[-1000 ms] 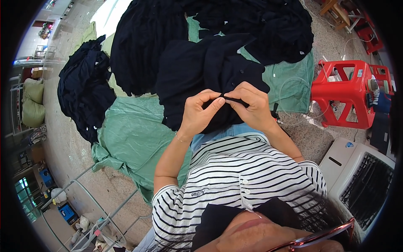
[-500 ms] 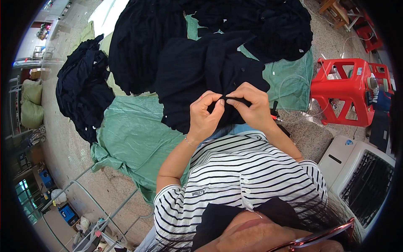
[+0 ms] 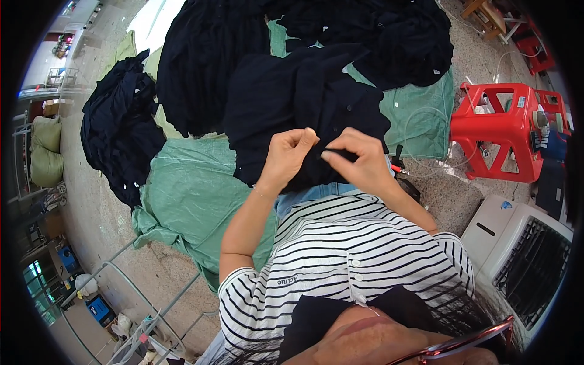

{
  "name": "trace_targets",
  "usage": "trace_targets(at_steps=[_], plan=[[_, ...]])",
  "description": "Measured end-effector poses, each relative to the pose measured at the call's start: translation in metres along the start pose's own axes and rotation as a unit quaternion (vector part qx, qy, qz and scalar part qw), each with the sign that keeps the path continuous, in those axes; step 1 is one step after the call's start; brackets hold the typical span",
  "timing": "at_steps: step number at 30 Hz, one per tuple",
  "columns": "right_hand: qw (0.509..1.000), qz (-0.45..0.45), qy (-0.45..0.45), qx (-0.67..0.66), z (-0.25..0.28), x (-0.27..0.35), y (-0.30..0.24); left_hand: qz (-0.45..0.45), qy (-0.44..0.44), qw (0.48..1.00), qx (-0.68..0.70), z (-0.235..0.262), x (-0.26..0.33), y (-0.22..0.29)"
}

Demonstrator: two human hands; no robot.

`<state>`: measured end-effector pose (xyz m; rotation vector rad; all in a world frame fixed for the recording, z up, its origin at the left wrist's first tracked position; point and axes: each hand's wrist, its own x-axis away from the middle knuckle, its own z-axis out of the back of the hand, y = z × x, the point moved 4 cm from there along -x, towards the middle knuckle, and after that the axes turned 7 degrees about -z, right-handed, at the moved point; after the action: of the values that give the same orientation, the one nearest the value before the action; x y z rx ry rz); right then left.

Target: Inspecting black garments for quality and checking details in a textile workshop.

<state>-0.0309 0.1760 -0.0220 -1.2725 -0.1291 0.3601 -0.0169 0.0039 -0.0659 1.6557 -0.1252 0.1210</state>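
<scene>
A dark navy garment with small buttons (image 3: 267, 91) lies spread over my lap and the green sheet. Above its near part, my left hand (image 3: 287, 157) is closed, thumb pressed against the bent forefinger. What it pinches, if anything, is too small to make out. Just to the right, my right hand (image 3: 360, 159) curls with thumb and forefinger drawn together low over the dark cloth. Anything between those tips blends into the garment. A small gap separates the two hands.
Heaps of dark garments lie left (image 3: 118, 121) and far right (image 3: 389, 42) on a green woven sheet (image 3: 188, 188). Right of me are a red plastic stool (image 3: 493, 100) and a white air cooler (image 3: 486, 228). Bent metal tubing (image 3: 131, 280) stands at lower left.
My hands were pinching the dark cloth tip to tip. Now they have parted slightly, the left one a little up and left, the right one a little lower. The garment lies nearly the same.
</scene>
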Motion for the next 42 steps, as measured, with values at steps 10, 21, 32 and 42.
trace_targets(at_steps=[10,21,32,42], plan=[[0.986,0.111,0.008,0.125,-0.022,0.009,-0.011,-0.006,-0.086,0.996,0.002,-0.02,-0.022,0.018],[0.99,0.064,-0.047,0.115,0.016,-0.001,-0.004,-0.013,-0.007,0.999,0.05,-0.014,-0.009,0.012],[0.977,0.169,0.083,0.102,0.01,0.004,-0.011,-0.075,0.034,0.996,-0.032,-0.017,-0.007,0.02],[0.982,0.139,0.083,0.098,0.007,0.002,-0.005,-0.01,-0.032,0.999,0.02,-0.009,-0.006,0.019]])
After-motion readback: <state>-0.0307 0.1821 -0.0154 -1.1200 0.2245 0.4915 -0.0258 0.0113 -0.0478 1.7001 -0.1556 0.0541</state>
